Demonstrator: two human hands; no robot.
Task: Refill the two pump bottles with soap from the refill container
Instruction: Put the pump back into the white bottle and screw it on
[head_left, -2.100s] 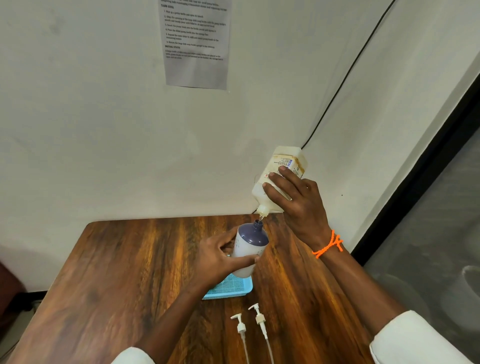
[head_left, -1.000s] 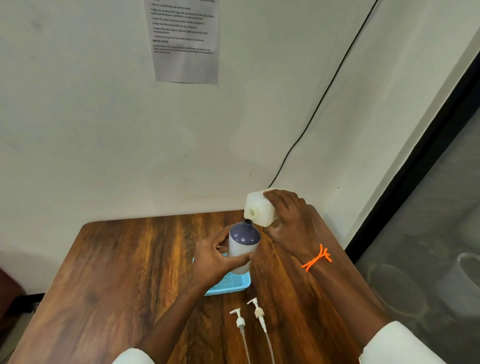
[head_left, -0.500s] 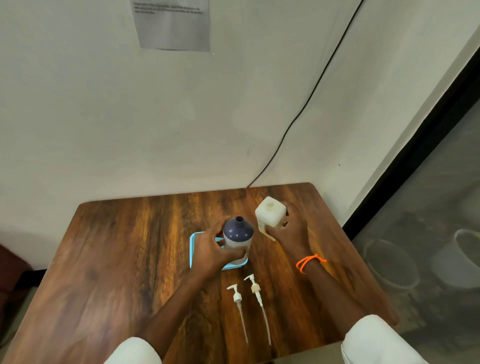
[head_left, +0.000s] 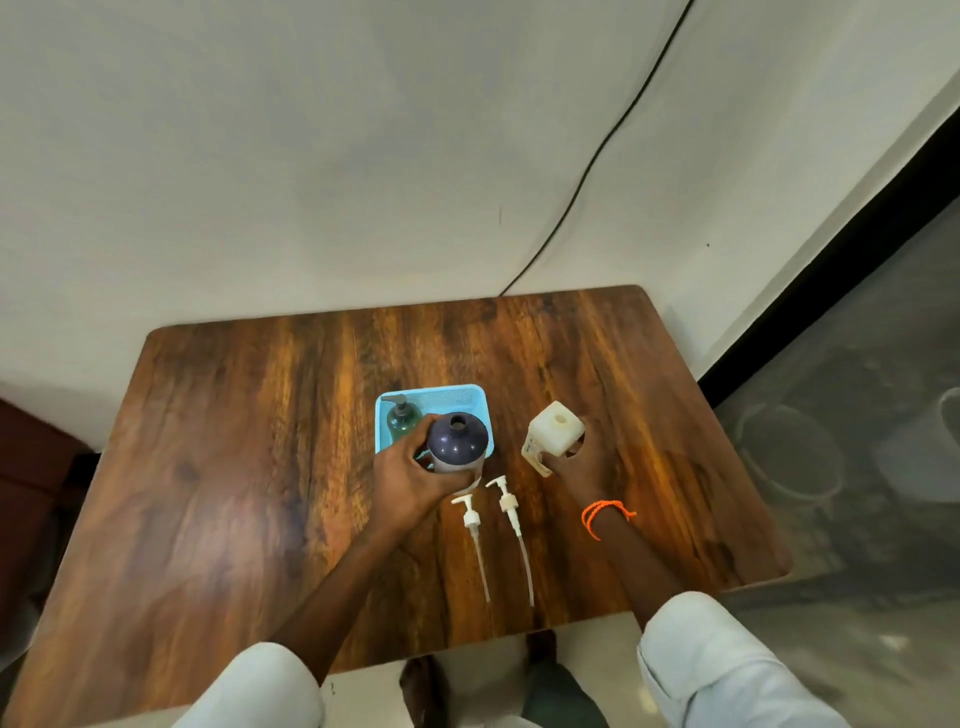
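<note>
Refill container (head_left: 554, 435), squarish pale plastic, stands upright in my right hand (head_left: 582, 470); my left hand (head_left: 410, 480) wraps the round dark-topped bottle (head_left: 457, 441).

Purple-topped pump bottle (head_left: 457, 444), frame centre: upright, neck open, pump removed. Green pump bottle (head_left: 402, 420), just upper left of it in the blue basket: upright, pump fitted. Cream refill container (head_left: 555, 434), right of centre: upright on the worktop, mouth uncapped. Two white pump heads (head_left: 488, 519) lie side by side below, tubes pointing toward the bottom edge.
</note>
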